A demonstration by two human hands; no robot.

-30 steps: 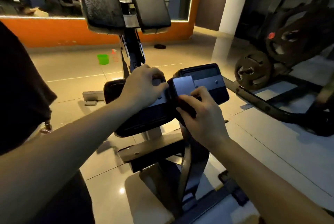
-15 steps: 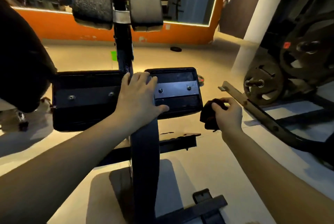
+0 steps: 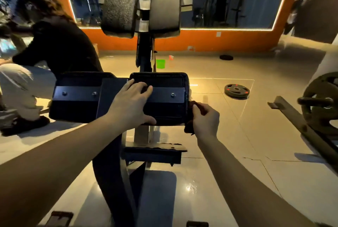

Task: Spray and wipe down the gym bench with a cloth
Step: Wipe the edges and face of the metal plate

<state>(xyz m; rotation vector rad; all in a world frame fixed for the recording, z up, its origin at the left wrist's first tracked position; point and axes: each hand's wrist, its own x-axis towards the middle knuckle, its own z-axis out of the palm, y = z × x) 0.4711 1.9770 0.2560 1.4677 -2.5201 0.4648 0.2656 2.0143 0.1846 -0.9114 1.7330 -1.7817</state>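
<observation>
**Step in hand:** wiping, judged from the cloth set against the bench (image 3: 109, 181); spraying is not under way.

**Left hand** (image 3: 134, 102): flat, fingers straight and spread, pressed on the back of the right pad (image 3: 164, 115), bracing it. It grasps nothing.

**Right hand** (image 3: 205, 118): clenched round the cloth (image 3: 189, 128), a dark wad, touching the pad's right edge.

**Pads:** the right pad and left pad (image 3: 76, 106) show their undersides, each with a bolted metal strip. Two upper pads (image 3: 119, 7) stand upright beyond.

**Next move, as judged:** draw the cloth along the pad's edge and round its rim while the left hand steadies it. The left pad and upper pads look not yet reached. More spray would mean a walk to the bottle.

**Containers:**
- Spray bottle (image 3: 171, 61), on the floor (image 3: 237, 153) beyond the bench, well apart from both hands. Its fill cannot be told.
- Green tub (image 3: 160, 63), just beside the bottle. Its contents are not visible.

**Other:** a weight plate (image 3: 236, 90) lies flat on the floor; a second person (image 3: 58, 47) crouches at left.
</observation>
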